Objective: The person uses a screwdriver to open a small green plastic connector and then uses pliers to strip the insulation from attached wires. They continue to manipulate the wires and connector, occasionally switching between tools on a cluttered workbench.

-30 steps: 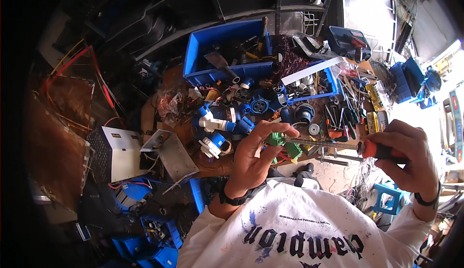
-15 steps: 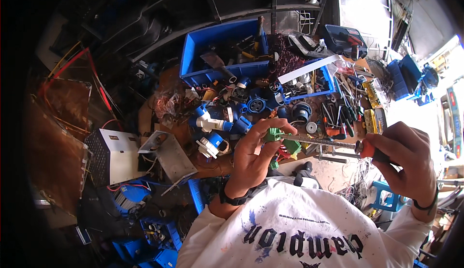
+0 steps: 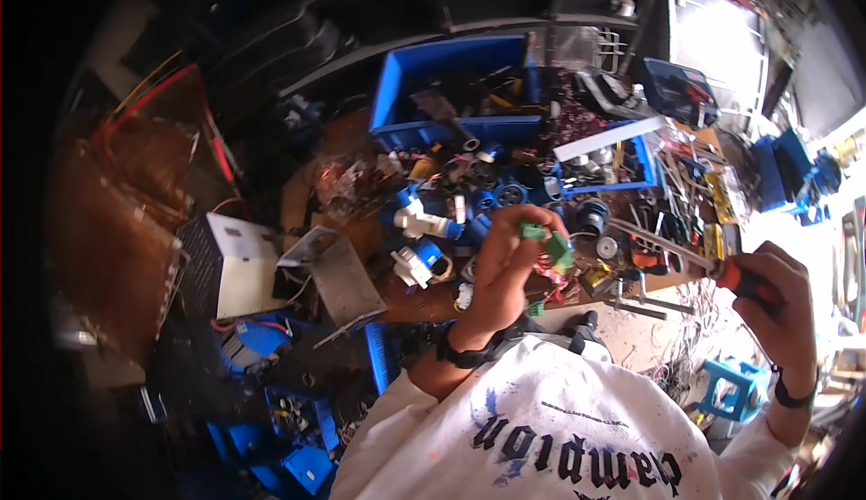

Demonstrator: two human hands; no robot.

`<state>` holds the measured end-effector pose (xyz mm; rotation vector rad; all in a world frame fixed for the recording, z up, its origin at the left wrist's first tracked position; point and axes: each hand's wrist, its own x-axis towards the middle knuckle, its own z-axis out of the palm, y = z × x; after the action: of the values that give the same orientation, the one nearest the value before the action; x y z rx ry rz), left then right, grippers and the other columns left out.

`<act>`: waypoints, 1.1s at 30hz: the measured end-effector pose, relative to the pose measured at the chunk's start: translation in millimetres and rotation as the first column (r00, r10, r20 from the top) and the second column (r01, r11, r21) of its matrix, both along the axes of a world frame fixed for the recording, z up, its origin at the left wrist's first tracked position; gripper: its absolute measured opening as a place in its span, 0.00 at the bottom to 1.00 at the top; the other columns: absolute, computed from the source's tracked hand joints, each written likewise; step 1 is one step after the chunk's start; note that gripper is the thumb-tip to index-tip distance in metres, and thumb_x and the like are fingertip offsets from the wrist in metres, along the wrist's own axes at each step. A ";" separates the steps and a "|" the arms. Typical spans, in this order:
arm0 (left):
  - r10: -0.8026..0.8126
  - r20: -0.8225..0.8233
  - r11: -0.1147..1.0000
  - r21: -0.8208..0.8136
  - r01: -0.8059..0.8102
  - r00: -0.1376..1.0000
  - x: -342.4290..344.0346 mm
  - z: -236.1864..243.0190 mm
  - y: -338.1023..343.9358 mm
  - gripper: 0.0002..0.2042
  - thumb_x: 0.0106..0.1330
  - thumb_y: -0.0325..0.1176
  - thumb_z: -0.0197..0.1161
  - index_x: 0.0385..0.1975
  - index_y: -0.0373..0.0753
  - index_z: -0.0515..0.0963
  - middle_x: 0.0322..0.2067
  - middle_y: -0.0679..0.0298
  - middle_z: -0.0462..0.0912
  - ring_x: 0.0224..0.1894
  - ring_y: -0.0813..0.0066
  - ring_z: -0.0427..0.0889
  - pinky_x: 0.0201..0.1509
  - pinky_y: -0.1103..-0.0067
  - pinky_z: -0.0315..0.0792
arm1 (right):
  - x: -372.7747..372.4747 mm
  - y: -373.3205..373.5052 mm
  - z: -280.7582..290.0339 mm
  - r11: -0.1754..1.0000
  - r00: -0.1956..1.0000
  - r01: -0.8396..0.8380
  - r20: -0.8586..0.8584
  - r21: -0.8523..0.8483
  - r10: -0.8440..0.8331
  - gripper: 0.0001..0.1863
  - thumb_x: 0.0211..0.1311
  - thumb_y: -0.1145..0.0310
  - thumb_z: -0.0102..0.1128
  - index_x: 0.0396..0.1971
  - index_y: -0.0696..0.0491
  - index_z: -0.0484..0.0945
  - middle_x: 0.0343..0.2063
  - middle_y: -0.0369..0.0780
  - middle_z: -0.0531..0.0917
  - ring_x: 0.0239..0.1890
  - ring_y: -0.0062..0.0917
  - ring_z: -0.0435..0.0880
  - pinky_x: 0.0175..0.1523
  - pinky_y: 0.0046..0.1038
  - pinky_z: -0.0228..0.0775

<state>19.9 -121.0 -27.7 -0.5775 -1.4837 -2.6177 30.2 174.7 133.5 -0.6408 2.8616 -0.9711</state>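
Clearly, the left hand (image 3: 505,266) is raised at the near edge of the cluttered brown wooden surface (image 3: 422,312), its grip pinching a small green plastic terminal connector (image 3: 557,249) between the fingers; thin red and pinkish wires (image 3: 548,272) show just below that connector; a smaller green plastic piece (image 3: 537,309) sits lower, near the wrist, though whether it hangs or rests cannot be told.

Over to the right, the right hand (image 3: 778,294) has its grip curled around the red-and-black handle (image 3: 754,285) of a long screwdriver with a slim metal shaft (image 3: 667,248); the shaft slants up and leftward, its tip apart from the green connector; near the tip are a dark, round cylindrical fitting (image 3: 593,215) and a flat white disc (image 3: 607,247); black bands circle both wrists.

Beyond the hands, a large rectangular blue plastic bin (image 3: 397,132) holds dark, jumbled parts; to its right is a smaller blue plastic tray (image 3: 650,159), a flat white strip (image 3: 606,140) lying across it; left of the left hand lie a white-and-blue plastic plug (image 3: 422,221) and, just nearer, a second blue-and-white plug (image 3: 413,268); farther left, a bent grey metal plate (image 3: 347,284) stands beside a boxy white-and-dark metal case (image 3: 248,270); a light-blue plastic stool (image 3: 738,394) is below the right hand.
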 end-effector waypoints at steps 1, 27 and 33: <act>0.036 0.036 0.999 -0.030 -0.035 0.999 2.4 1.4 -2.2 0.14 0.74 0.37 0.49 0.52 0.37 0.64 0.43 0.56 0.73 0.40 0.78 0.73 0.46 0.80 0.70 | -2.1 3.6 -3.8 1.000 1.000 0.014 0.028 -0.014 -0.013 0.19 0.40 0.76 0.63 0.38 0.61 0.78 0.26 0.39 0.75 0.25 0.26 0.74 0.31 0.26 0.64; 0.237 0.013 0.932 -0.284 -0.224 0.971 -17.6 -62.9 54.4 0.12 0.61 0.18 0.62 0.41 0.34 0.68 0.47 0.55 0.74 0.50 0.69 0.78 0.51 0.78 0.74 | -37.2 -84.0 -145.7 0.551 0.690 0.646 0.713 -0.528 -0.127 0.18 0.60 0.75 0.60 0.50 0.59 0.69 0.30 0.35 0.77 0.20 0.12 0.72 0.22 0.14 0.64; 0.237 -0.040 0.895 -0.380 -0.234 0.971 -22.1 -64.9 56.3 0.15 0.61 0.17 0.60 0.47 0.34 0.70 0.47 0.54 0.74 0.50 0.63 0.78 0.51 0.74 0.72 | -40.3 -84.4 -152.5 0.585 0.688 0.653 0.700 -0.481 -0.192 0.16 0.59 0.79 0.56 0.48 0.59 0.70 0.29 0.34 0.77 0.19 0.11 0.72 0.21 0.14 0.64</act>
<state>-2.2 -64.7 -92.6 -0.3812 -1.9492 -2.1623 -10.1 90.3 -19.0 0.4196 2.0172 -1.9696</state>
